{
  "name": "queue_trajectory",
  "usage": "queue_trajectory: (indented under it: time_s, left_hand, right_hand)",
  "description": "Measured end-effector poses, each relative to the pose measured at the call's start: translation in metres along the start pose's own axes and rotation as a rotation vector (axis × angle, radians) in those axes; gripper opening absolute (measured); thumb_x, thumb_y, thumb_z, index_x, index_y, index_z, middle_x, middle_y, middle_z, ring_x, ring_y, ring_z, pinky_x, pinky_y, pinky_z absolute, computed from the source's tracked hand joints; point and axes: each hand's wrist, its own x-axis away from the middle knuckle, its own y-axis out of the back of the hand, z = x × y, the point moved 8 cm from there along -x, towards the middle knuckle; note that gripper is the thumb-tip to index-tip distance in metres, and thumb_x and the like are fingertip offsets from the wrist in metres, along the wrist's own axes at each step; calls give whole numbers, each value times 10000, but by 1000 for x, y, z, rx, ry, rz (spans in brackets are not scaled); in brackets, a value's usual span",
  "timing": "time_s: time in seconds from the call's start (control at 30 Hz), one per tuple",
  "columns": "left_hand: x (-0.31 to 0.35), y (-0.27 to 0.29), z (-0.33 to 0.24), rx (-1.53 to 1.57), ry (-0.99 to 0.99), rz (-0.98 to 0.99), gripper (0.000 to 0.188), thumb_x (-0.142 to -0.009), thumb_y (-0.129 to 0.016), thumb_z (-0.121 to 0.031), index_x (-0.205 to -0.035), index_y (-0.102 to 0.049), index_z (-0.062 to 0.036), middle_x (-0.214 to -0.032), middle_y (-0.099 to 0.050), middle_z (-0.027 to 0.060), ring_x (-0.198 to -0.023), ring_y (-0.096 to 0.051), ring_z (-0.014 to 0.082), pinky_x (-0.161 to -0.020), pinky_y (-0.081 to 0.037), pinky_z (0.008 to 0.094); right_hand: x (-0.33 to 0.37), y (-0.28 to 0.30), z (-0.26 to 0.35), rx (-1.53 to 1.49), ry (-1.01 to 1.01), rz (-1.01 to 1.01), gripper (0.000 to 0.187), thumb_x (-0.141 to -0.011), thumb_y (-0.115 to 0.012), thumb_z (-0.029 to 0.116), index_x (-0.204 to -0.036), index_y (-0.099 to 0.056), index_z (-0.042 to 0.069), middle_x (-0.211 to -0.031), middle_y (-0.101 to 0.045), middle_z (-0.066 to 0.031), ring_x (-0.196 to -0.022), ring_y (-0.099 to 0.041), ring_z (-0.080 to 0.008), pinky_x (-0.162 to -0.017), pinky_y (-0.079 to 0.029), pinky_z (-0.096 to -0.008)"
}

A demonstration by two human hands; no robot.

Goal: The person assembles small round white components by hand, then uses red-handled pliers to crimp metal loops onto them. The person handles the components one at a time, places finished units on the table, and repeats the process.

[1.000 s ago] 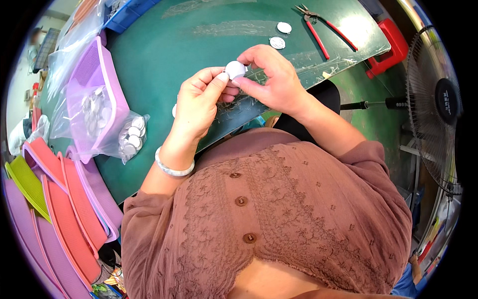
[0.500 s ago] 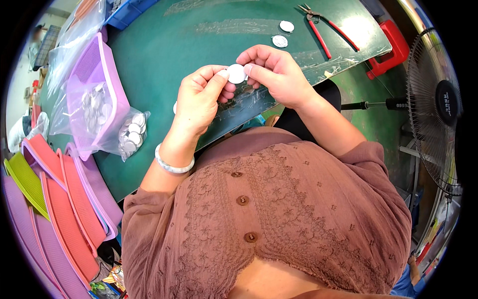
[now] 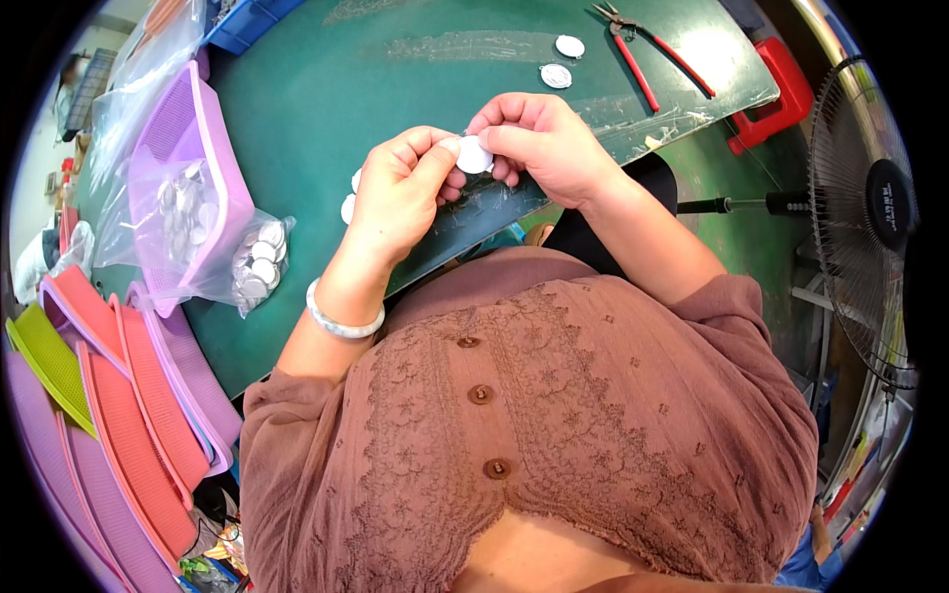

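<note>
Between my two hands, over the table's near edge, is a small round white disc (image 3: 474, 155). My left hand (image 3: 407, 183) pinches its left side between thumb and fingers. The thumb and forefinger of my right hand (image 3: 542, 148) grip its right side. Two more white discs lie partly hidden behind my left hand, the nearer disc (image 3: 348, 209) showing best. Farther off on the table are a plain oval white disc (image 3: 569, 46) and a patterned oval disc (image 3: 556, 76). Pliers with red handles (image 3: 638, 61) lie spread to their right.
A lilac basket (image 3: 222, 158) stands at the left on the green table (image 3: 326, 109). Clear bags of white discs hang over it and lie beside it, one being a small bag (image 3: 262, 265). Stacked coloured baskets (image 3: 129, 415) fill the lower left. A fan (image 3: 870, 208) stands at the right.
My hands have shifted slightly, with the disc moving a little right and down. More of the discs behind my left hand now shows.
</note>
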Motion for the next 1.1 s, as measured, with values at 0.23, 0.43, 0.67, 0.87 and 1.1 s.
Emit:
queue_trajectory:
  time_s: [0.23,0.43,0.67,0.87,1.1]
  left_hand:
    - [-3,3,4,26,16,3,166,-891,-502,-179,-852,-607,-56,-650,-554,-25,-573,-483,43,-536,-375,175]
    - [-3,3,3,31,-12,6,161,-895,-498,-174,-869,-603,-54,-660,-555,-28,-582,-485,42,-536,-375,175]
    - [-2,5,-1,62,-38,-41,153,-890,-519,-166,-932,-589,-37,-714,-566,-15,-617,-505,52,-572,-399,177]
    - [-1,6,-6,70,-79,-67,162,-882,-529,-140,-975,-577,-17,-763,-581,6,-648,-521,63,-584,-410,182]
    - [0,7,-10,98,-133,-88,154,-877,-528,-106,-981,-572,-2,-793,-595,27,-675,-541,79,-612,-435,197]
  right_hand:
    - [0,-1,-3,-69,-22,20,137,-786,-528,49,-872,-581,-43,-692,-581,-55,-559,-532,-82,-482,-430,-187]
    - [4,-2,-1,-86,-42,59,147,-809,-509,12,-935,-562,-43,-770,-582,-63,-612,-554,-94,-548,-466,-208]
    - [7,-2,8,-33,50,50,189,-822,-522,28,-990,-554,-52,-796,-598,-71,-648,-571,-102,-589,-482,-219]
    - [8,-1,13,-43,141,15,181,-824,-518,47,-973,-559,-47,-784,-599,-71,-661,-572,-100,-607,-487,-224]
    - [9,-3,21,-31,190,30,185,-830,-518,46,-985,-563,-44,-789,-604,-65,-675,-570,-94,-623,-483,-218]
